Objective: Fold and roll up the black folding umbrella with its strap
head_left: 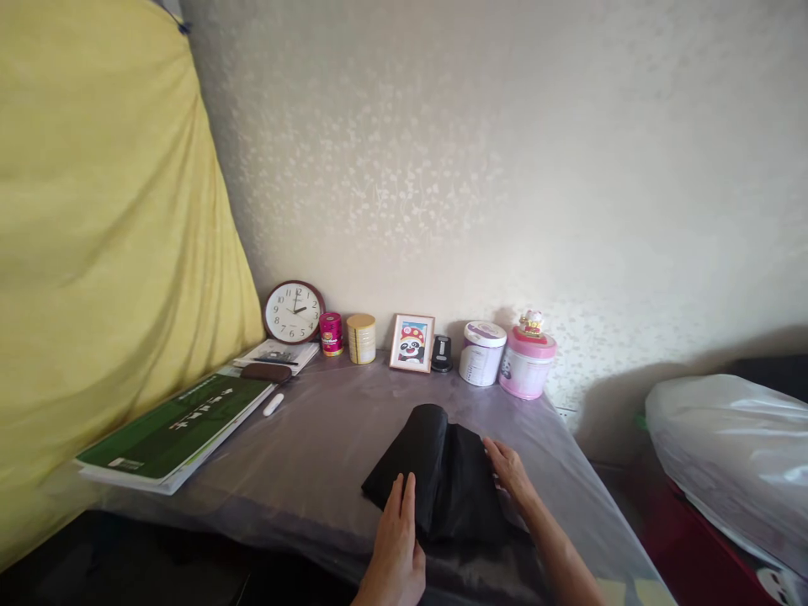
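Observation:
A piece of black cloth (464,480), folded over with a raised rounded fold on its left half, lies near the front of the table. My left hand (399,534) rests against the lower left of the cloth, its fingers stretched out and pointing away from me. At the right edge of the cloth is my right hand (510,470), fingers extended and touching that edge; its thumb side is partly hidden. Neither hand visibly grips the cloth. What kind of article the cloth is cannot be told.
Along the wall stand a clock (295,312), a pink tin (331,334), a yellow canister (362,339), a framed panda picture (411,343), a black object (442,353) and two tubs (483,358). A green book (183,429) lies left; a plastic-covered bundle (732,454) is right.

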{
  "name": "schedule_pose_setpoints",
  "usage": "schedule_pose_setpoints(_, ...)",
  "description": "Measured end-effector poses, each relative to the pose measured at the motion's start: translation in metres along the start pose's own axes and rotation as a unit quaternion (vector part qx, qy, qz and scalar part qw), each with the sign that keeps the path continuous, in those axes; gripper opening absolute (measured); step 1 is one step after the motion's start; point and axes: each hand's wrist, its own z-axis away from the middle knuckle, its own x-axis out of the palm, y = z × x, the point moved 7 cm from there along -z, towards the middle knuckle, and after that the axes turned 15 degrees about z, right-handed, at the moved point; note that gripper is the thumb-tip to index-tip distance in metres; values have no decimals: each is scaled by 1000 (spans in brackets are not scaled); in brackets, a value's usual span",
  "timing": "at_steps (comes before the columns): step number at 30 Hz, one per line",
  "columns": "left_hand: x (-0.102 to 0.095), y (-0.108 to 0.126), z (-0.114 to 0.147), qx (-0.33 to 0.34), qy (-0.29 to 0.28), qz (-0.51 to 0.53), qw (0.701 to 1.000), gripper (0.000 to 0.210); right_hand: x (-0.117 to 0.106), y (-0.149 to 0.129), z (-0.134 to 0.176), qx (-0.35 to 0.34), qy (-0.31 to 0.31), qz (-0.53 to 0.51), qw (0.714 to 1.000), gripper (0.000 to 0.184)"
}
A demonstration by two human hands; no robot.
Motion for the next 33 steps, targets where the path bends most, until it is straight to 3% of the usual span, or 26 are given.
schedule_pose_setpoints(7, 3, -3, 1, 15, -5, -18, 1000, 87, 1, -30, -2, -84, 90, 71, 990, 42)
schedule_pose_setpoints(14, 9, -13, 0, 27, 5, -16, 999, 91, -3, -26, 4, -79, 82, -19, 993, 42)
schedule_pose_setpoints(18, 12, -15, 0, 31, 9, -30, 999, 90, -2, -45, 12, -87, 54, -62, 993, 44)
schedule_pose_setpoints(25, 13, -13, 0, 36, 10, -55, 998, 92, 30, -90, 6, -102, 2, -139, 985, 36)
schedule_pose_setpoints(33, 11, -10, -2, 20, -10, -81, 996, 87, 64, -98, -17, -85, -15, -91, 992, 29)
